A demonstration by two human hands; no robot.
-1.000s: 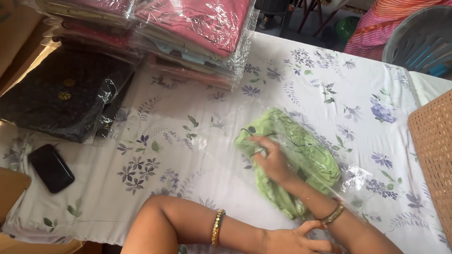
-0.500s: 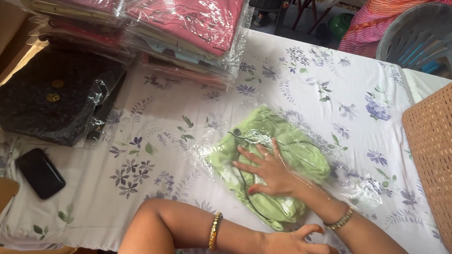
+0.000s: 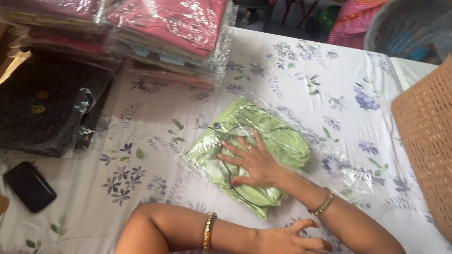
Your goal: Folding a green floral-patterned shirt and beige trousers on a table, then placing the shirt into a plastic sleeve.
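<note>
Folded light green garment in a clear plastic bag (image 3: 265,143) had slid left across the white floral bedsheet (image 3: 308,80), right hand (image 3: 252,163) pressed flat on it, fingers spread, left hand (image 3: 289,244) splayed near the bag's mouth, gripping nothing.

One folded light-green garment in a clear plastic bag (image 3: 258,143) lies on the floral-printed white sheet (image 3: 308,80). Two stacks of bagged folded clothes, mostly pink and red (image 3: 174,25), sit at the far edge, beside one black bagged garment (image 3: 36,105). One black phone (image 3: 29,186), one woven tan basket (image 3: 433,144), two gold bangles (image 3: 209,230).
</note>
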